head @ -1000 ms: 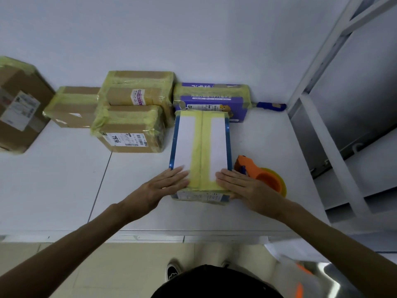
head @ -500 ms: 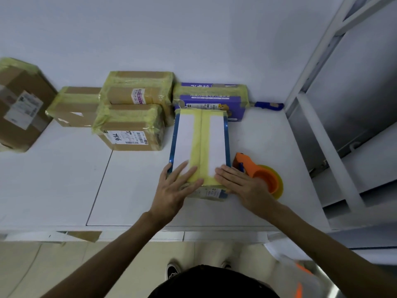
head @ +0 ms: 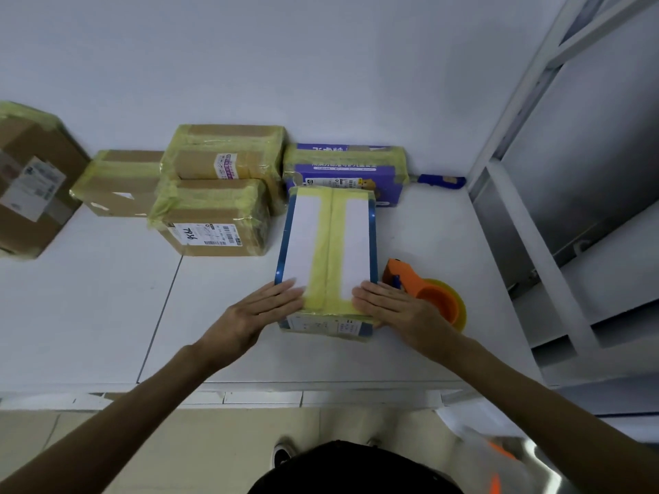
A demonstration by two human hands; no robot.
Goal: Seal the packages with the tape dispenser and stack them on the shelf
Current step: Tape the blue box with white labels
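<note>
A white box with blue edges and a yellow tape strip down its middle (head: 306, 240) lies lengthwise on the white table (head: 107, 301). My left hand (head: 255, 315) rests flat on the box's near left corner, fingers together on the top face. At the near right corner my right hand (head: 396, 310) lies flat too, fingertips touching the tape. Neither hand curls around the box. The orange tape dispenser with its yellow roll (head: 433, 299) sits on the table just right of my right hand, partly hidden by it.
Taped packages line the wall: a labelled brown box (head: 214, 222), another behind it (head: 228, 155), a small one (head: 121, 183), a large one at far left (head: 32, 180), a purple box (head: 346, 165). A blue handle (head: 440, 180) lies by the white shelf frame (head: 535, 244).
My left hand slid off the middle of the box top, back to the near left corner, and its spread fingers came together. The right hand and the box barely moved.
</note>
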